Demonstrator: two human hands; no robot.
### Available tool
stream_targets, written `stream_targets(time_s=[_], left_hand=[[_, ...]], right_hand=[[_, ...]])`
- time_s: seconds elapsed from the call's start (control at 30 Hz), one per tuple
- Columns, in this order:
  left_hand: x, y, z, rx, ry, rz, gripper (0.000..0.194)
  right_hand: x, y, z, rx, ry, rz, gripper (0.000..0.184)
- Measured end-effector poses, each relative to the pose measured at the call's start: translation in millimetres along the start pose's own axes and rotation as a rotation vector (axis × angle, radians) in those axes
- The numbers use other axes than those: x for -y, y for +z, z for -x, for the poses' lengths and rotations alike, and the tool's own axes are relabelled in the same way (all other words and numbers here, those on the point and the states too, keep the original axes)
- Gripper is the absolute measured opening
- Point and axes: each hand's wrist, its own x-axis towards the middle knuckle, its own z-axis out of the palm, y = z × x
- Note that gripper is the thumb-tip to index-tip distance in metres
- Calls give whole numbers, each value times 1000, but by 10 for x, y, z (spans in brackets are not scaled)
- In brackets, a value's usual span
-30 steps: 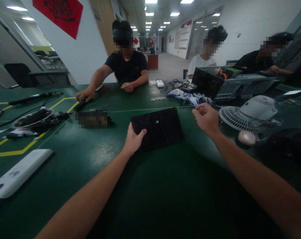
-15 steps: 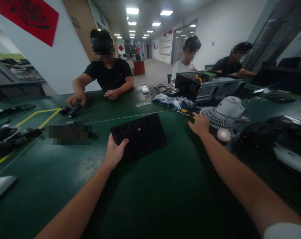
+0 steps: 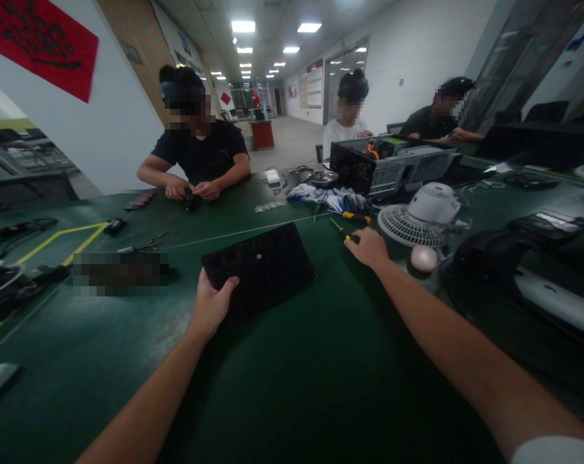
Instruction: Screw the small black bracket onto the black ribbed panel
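Note:
A flat, dark rectangular panel [image 3: 272, 274] with a small round silver mark is tilted above the green table. My left hand [image 3: 213, 298] grips its left end, thumb on top and fingers hidden underneath. To the right, my right hand [image 3: 369, 248] is closed around the yellow-and-black handle of a screwdriver [image 3: 339, 228]. The shaft points away to the upper left, and most of the handle is covered by my fingers. Just beyond lies a second screwdriver [image 3: 357, 218] with a yellow-and-black handle.
Right of my right hand are a white fan part [image 3: 433, 209] and a pale round object [image 3: 423, 258]. An opened computer case [image 3: 389, 164] stands behind a blue-and-white cloth [image 3: 328, 196]. Across the table, a co-worker [image 3: 202, 151] handles a small dark item. Cables lie at left.
My right hand has closed on the screwdriver and drawn it slightly nearer. The view has shifted a little right. The co-worker opposite has brought both hands together around a dark item.

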Motion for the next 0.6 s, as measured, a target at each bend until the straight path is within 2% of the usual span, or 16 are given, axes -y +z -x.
stream_targets(time_s=[0.13,0.27,0.43,0.53,0.6], left_hand=[[26,-7,-12,-13,-24,14,58],[84,-15,-26,-12,18,-23,55],[121,-14,-9,8,60,-41,52],[127,-5,6,20,82,-33,50],[134,5,12,22,96,-26,50]], right_hand=[[29,7,8,12,-31,-32,34],[-5,29,21,-4,-35,-87,28],[4,37,41,-71,20,-213,32],[122,-45,24,-159,79,-303,34],[252,-181,-8,-200,76,-361,35]])
